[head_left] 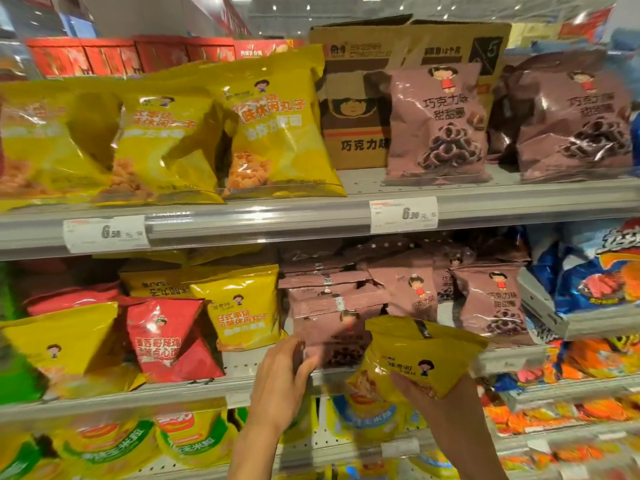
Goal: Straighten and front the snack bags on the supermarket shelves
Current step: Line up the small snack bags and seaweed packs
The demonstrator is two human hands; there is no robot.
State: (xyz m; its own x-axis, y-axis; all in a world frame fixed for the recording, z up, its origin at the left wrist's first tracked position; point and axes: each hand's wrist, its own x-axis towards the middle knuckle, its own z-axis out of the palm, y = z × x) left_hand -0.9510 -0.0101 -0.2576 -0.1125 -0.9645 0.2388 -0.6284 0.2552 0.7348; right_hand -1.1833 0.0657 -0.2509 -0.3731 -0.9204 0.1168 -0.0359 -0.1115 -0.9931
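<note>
While you face the grey metal supermarket shelves [311, 209], the upper one carries a row of large glossy yellow snack bags [277, 123] on the left, an open brown cardboard carton [349, 98] in the middle and mauve chocolate-ring bags [436, 126] beside it. Below, yellow and red foil bags [166, 337] lean at angles, next to a slumped stack of mauve bags [332, 296]. Your left hand [280, 382] grips the lower left edge of the front mauve bag [339, 344] on that middle shelf. Your right hand [440, 400] holds a small yellow snack bag [415, 351] from beneath, fingers curled round it, just before the mauve stack.
</note>
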